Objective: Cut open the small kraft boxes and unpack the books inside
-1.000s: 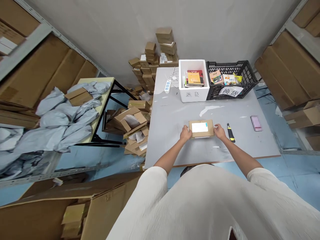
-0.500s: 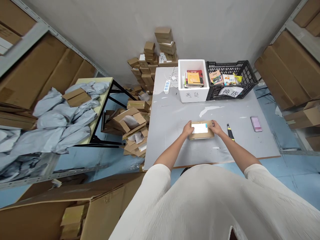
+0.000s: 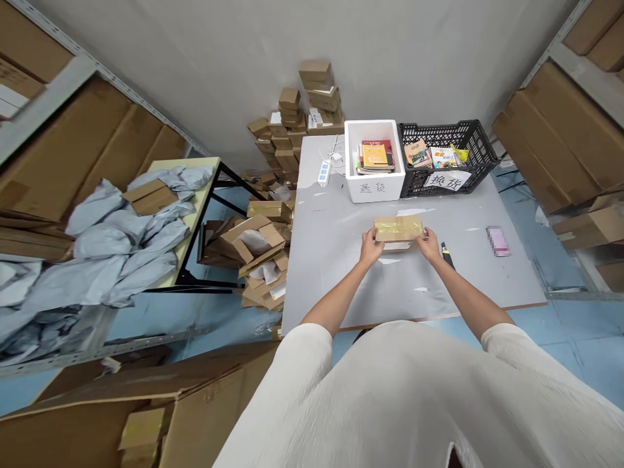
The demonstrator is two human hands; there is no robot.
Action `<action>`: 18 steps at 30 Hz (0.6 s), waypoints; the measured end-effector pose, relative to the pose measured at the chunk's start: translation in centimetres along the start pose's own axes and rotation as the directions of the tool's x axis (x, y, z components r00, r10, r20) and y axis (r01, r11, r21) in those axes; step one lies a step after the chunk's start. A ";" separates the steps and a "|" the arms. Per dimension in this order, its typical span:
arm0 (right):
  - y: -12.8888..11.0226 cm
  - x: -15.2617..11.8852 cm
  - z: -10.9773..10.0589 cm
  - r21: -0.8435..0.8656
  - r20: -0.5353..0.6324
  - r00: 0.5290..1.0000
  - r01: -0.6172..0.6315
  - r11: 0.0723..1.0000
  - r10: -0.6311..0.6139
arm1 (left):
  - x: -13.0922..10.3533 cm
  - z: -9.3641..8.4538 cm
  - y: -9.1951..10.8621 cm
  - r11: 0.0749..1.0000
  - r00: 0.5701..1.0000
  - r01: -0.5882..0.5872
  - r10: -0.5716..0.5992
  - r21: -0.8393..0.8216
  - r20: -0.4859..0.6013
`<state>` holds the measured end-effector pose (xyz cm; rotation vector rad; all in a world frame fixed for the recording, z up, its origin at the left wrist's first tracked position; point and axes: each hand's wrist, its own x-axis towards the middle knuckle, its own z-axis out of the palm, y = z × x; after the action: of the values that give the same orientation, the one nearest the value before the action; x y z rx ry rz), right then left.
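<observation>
A small cardboard box [image 3: 398,227] is held between my two hands over the grey table [image 3: 331,273]. Shiny tape covers the side turned up, and part of a white label shows along its near edge. My left hand [image 3: 371,247] grips the box's left end, fingers closed on it. At the right end, my right hand [image 3: 429,246] is closed on it too. Just right of that hand lies a black and yellow box cutter [image 3: 447,255], partly hidden by my forearm. Whether the box touches the table I cannot tell.
Behind the box stand a white bin [image 3: 375,188] with books and a black crate [image 3: 448,181] with books. A power strip [image 3: 324,173] lies left of them. A pink blurred item [image 3: 498,241] lies at right. Opened boxes [image 3: 258,250] pile beside the table; grey parcels [image 3: 127,234] cover another.
The box has been tipped over, so its white label has turned toward me and down and a taped side now faces up. Both hands moved slightly with it, still gripping.
</observation>
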<state>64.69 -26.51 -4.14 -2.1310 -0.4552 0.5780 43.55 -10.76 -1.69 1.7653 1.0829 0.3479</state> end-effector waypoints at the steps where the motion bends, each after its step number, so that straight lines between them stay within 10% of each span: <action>1: 0.5 -0.1 -0.1 -0.026 0.002 1.000 -0.012 1.000 0.012 | -0.3 0.2 -0.2 1.000 1.000 0.015 -0.015 0.026 0.013; 18: 0.8 -1.8 -0.8 -0.016 0.074 0.997 0.034 0.999 -0.033 | -2.6 1.4 1.5 0.898 0.961 -0.213 0.121 0.385 0.248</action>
<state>63.77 -28.43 -3.93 -2.1202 -0.5378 0.6374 43.80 -13.88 -0.41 2.2212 0.8878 0.0224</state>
